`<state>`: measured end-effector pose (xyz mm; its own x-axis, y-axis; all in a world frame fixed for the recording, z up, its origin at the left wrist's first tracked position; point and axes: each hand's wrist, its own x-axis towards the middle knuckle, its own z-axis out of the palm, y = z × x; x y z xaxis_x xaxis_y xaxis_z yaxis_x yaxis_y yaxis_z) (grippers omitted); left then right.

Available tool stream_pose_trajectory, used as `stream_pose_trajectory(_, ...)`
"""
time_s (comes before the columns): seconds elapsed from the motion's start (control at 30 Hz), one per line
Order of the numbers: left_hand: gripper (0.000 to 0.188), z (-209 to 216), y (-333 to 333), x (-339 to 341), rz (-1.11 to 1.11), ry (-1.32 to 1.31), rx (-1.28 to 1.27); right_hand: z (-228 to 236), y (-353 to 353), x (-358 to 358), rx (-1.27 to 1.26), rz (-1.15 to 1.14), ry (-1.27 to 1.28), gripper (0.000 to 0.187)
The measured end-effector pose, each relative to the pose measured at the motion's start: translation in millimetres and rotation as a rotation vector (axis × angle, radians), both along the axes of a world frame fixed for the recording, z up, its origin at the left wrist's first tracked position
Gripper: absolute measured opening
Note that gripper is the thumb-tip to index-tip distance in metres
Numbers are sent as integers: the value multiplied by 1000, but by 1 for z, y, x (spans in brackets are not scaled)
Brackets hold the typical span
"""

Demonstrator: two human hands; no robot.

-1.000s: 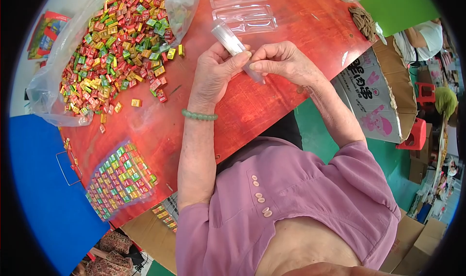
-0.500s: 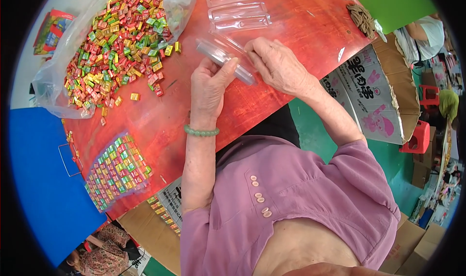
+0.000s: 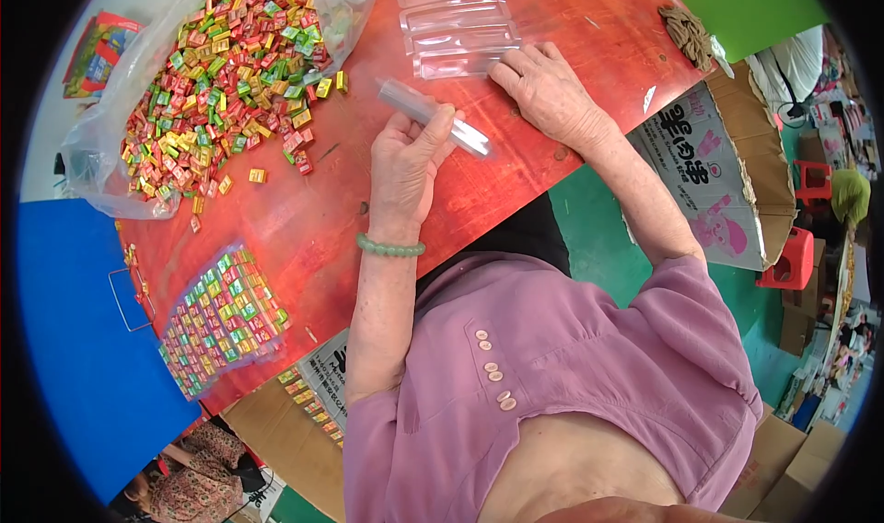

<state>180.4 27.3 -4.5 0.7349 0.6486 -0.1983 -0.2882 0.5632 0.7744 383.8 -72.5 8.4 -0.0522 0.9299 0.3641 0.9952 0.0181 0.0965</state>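
My left hand [image 3: 405,159], a green bead bracelet on its wrist, grips a stack of long, narrow clear plastic trays [image 3: 433,118] between thumb and fingers, held slanting over the red table. Farther off, my right hand [image 3: 548,95] has its fingertips on the right end of a clear plastic tray [image 3: 456,63] lying flat. That tray is the nearest in a row of several similar trays [image 3: 456,17]. Its fingers are bent and close together, with the undersides hidden.
A large heap of small red, yellow and green packets [image 3: 230,81] spills from a clear plastic bag [image 3: 92,168] at the left. Filled trays of packets [image 3: 226,316] lie at the table's near left. A brown cloth [image 3: 686,37] sits far right; a cardboard box [image 3: 709,173] stands beyond the edge.
My right hand has moved away from the stack, up and to the right, bringing a clear tray to the near end of the row. My left hand still holds the stack, barely shifted.
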Motion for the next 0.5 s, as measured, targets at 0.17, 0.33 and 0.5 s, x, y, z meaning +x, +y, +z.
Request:
stream_pose_trajectory(0.17,26,-5,4,1,19,-2,-33,0,-4,15,21,-28,201,26)
stream_pose_trajectory(0.33,32,-2,6,-6,-29,-2,-46,20,-50,106,277,-473,38,25)
stream_pose_trajectory(0.5,34,-1,-4,-3,-33,-26,-57,11,-109,211,136,-993,-19,49)
